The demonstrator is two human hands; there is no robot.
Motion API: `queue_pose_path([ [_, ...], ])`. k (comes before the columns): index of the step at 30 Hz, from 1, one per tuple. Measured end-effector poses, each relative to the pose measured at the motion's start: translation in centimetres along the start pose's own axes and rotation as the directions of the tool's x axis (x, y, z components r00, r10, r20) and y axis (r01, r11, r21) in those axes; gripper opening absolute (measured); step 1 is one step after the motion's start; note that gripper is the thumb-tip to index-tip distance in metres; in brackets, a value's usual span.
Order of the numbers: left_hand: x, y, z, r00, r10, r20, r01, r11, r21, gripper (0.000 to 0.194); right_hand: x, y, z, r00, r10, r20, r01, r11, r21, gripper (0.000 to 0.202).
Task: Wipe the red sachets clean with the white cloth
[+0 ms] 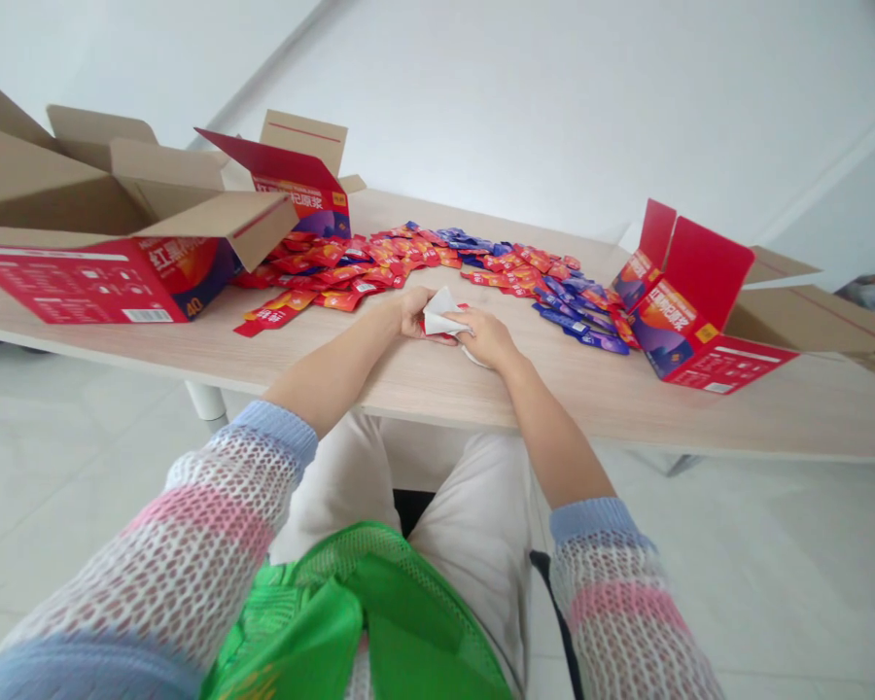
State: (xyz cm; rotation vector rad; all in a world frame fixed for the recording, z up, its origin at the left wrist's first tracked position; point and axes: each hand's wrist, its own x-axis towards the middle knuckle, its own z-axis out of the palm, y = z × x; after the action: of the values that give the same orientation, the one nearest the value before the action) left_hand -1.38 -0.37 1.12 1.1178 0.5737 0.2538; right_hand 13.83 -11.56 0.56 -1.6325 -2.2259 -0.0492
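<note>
two hands (412, 315) (487, 337) (white tissue (442, 313) between)

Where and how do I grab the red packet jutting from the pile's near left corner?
Probably pinch the red packet by its near left end, from that side: it juts onto the table, while other packets crowd its far end.

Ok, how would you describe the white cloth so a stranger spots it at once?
Find the pale wooden table crossing the view, then its near side, short of the arc of packets. There the left hand and right hand meet, with the white cloth, perhaps a tissue, between them. Its plain, crumpled white sets it apart from the printed red and purple packets beyond.
</note>
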Motion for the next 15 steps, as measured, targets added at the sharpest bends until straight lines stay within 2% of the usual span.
queue_pose_path([
  [4, -0.2, -0.4, -0.5, 0.997, -0.023, 0.069, 0.031, 0.992, -0.125, 0.037, -0.1, 1.5, -0.2, 0.989, 0.144, 0.018, -0.144, 0.99, -0.014, 0.047],
  [7, 0.0, -0.6, -0.8, 0.997, -0.044, 0.067, 0.055, 0.984, -0.171, 0.041, 0.0, 2.7, -0.2, 0.969, 0.239, 0.062, -0.239, 0.971, -0.009, 0.046],
  [9, 0.2, -0.8, -1.0, 0.998, -0.038, 0.049, 0.047, 0.978, -0.202, 0.043, 0.2, 3.4, -0.1, 0.944, 0.326, 0.061, -0.324, 0.945, -0.034, 0.045],
  [15, -0.1, -0.7, -1.0, 0.999, -0.032, 0.032, 0.037, 0.982, -0.183, 0.047, 0.8, 4.1, -0.1, 0.844, 0.533, -0.06, -0.536, 0.839, -0.09, 0.045],
])
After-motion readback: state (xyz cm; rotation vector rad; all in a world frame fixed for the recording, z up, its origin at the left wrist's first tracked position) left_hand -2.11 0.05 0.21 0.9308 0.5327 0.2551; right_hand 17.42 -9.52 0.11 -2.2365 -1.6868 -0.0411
